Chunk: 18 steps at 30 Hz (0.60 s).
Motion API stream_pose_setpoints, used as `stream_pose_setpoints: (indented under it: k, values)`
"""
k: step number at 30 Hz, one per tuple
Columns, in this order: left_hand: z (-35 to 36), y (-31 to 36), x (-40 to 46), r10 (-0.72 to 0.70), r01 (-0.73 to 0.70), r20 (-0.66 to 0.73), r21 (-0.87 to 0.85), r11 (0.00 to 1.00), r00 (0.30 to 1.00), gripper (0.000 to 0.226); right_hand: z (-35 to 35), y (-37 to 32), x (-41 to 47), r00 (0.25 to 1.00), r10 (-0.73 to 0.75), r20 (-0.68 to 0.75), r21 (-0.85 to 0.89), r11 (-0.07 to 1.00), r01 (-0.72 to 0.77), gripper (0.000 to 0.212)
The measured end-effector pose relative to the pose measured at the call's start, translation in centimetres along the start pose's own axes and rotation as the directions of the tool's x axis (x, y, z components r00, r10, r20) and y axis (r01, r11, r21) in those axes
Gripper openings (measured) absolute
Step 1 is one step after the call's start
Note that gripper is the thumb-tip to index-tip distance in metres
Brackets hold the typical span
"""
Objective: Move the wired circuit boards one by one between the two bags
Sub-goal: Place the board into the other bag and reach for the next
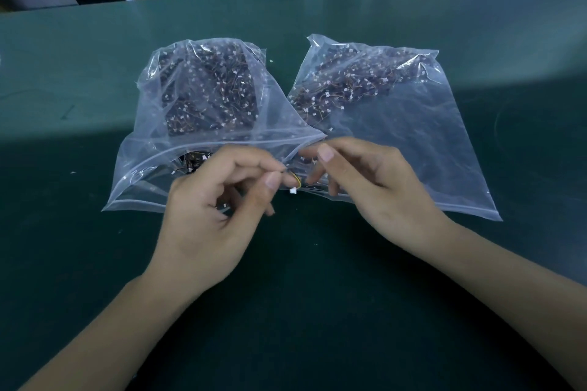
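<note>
- Table (95, 263): dark green mat, carries both bags side by side, mouths toward the person. Working room in front of the mouths is free, so the transfer can stay low over the mat.
- Left zip bag (158, 149): clear plastic, mouth gaping, dense heap of dark wired circuit boards (206, 89) toward its far end, a few near the mouth.
- Right zip bag (413, 143): clear, lies flatter; its boards sit only in the far part, near half bare. The two bags touch near the mouth corners.
- Left hand (209, 209): fingers curled, thumb and forefinger pinching the thin wire lead (298, 181) of a single piece in front of the bag mouths. Board itself hidden behind the fingers; cannot tell whether it is clear of the bag.
- Right hand (374, 187): fingers loosely bent, tips just beside the same lead at the junction of the bags; whether it has hold of anything, cannot tell.
- White connector (293, 190): dangles at the lead's end below the left thumb.
- Judgement, step in hand: one piece being passed across between the mouths.
- Judgement, doing it well: check only one lead is in the pinch, since leads in the heap likely tangle; support the board rather than hang it by the wire; hold the receiving mouth open with the free hand; drop the piece well inside.
</note>
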<state>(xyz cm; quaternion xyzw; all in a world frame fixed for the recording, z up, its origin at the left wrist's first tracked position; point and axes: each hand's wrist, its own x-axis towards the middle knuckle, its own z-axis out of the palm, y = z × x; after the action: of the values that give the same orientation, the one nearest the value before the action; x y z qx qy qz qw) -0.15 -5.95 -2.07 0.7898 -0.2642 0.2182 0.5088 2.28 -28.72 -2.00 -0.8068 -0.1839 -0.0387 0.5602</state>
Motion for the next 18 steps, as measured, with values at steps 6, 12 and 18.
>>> stream_pose_setpoints:
  k: [6, 12, 18]
  values:
    - [0.70, 0.66, 0.04, -0.077, 0.083, 0.035, -0.222, 0.971, 0.996, 0.007, 0.04, -0.37, 0.03, 0.992, -0.009, 0.127, 0.179, 0.984, -0.014, 0.032]
    - [0.69, 0.67, 0.11, -0.152, 0.149, 0.007, -0.262, 0.954, 0.988, 0.007, 0.25, -0.61, -0.38, 0.993, -0.090, 0.080, 0.153, 0.985, 0.077, 0.021]
    - [0.79, 0.27, -0.38, -0.108, 0.108, 0.010, 0.020, 0.994, 0.994, 0.015, 0.46, -0.32, -0.55, 0.980, -0.191, 0.054, -0.043, 0.980, 0.194, 0.025]
